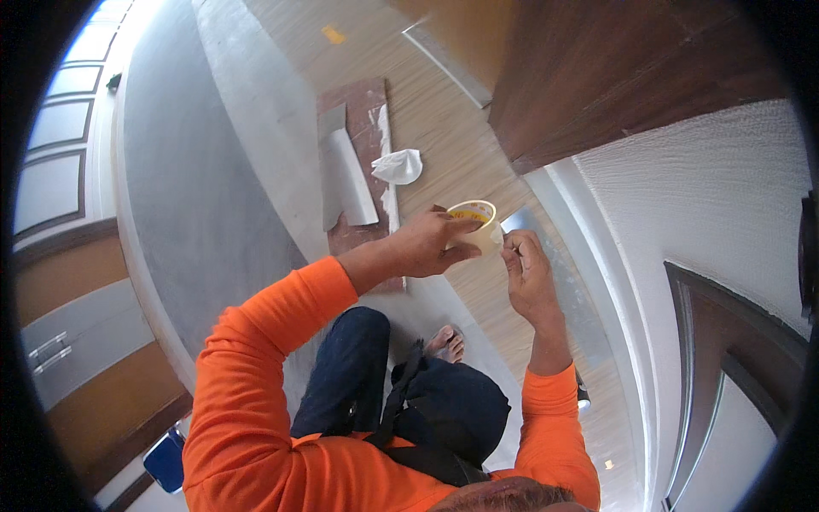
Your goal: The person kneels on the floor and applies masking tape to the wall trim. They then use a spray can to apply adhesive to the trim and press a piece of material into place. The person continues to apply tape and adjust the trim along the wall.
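Observation:
My left hand (431,243) grips a small round tub (473,217) with a yellow rim and pale filler inside, held up in front of me. My right hand (527,271) is closed on the handle of a metal putty knife (522,221), whose flat blade sits right beside the tub's edge. Both forearms wear orange sleeves. Below the hands I see my dark trousers and a bare foot (446,344) on the floor.
A light wood-look floor (444,128) carries a brown board (367,111) with a grey sheet (345,175) and a crumpled white cloth (398,165). A grey wall (196,188) stands to the left, a white textured wall (708,196) and dark wooden door (631,68) to the right.

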Action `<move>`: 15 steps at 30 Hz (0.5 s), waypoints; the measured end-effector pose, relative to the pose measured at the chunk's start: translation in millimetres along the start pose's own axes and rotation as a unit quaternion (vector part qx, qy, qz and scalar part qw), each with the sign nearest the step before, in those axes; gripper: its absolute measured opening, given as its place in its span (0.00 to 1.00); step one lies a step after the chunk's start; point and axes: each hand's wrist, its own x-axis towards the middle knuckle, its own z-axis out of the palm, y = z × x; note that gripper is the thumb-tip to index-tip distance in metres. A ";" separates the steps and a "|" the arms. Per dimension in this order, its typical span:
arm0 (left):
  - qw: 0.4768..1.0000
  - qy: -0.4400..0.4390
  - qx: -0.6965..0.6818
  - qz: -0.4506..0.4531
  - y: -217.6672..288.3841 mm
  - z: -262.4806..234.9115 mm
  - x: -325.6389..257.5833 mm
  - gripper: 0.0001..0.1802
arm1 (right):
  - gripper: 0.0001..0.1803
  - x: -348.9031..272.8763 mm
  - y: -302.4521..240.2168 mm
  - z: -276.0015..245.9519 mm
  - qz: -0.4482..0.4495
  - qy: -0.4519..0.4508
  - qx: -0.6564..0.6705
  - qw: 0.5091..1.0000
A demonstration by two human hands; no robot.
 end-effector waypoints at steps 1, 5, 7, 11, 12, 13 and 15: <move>0.999 -0.015 -0.009 -0.034 -0.7 3.8 9.8 0.28 | 0.08 -2.1 1.2 -0.6 0.001 0.016 -0.006 1.000; 0.990 -0.081 -0.069 -0.096 -5.1 21.0 39.6 0.25 | 0.13 -21.5 39.1 -2.5 0.172 0.063 0.105 0.978; 0.988 -0.078 -0.093 -0.098 -12.5 27.4 36.5 0.23 | 0.12 -16.6 47.7 8.2 0.204 0.105 0.207 0.951; 0.987 -0.042 -0.103 -0.115 -20.2 28.7 22.3 0.21 | 0.14 -10.2 53.1 40.9 0.194 0.146 0.384 0.891; 0.986 -0.040 -0.096 -0.127 -19.7 25.7 18.0 0.21 | 0.16 -8.4 56.4 47.1 0.175 0.155 0.370 0.899; 0.988 -0.018 -0.106 -0.113 -19.6 25.8 12.5 0.22 | 0.18 -7.2 60.2 51.7 0.156 0.163 0.356 0.907; 0.989 0.022 -0.111 -0.091 -20.5 18.4 -5.1 0.23 | 0.22 3.8 53.7 63.5 0.132 0.159 0.361 0.910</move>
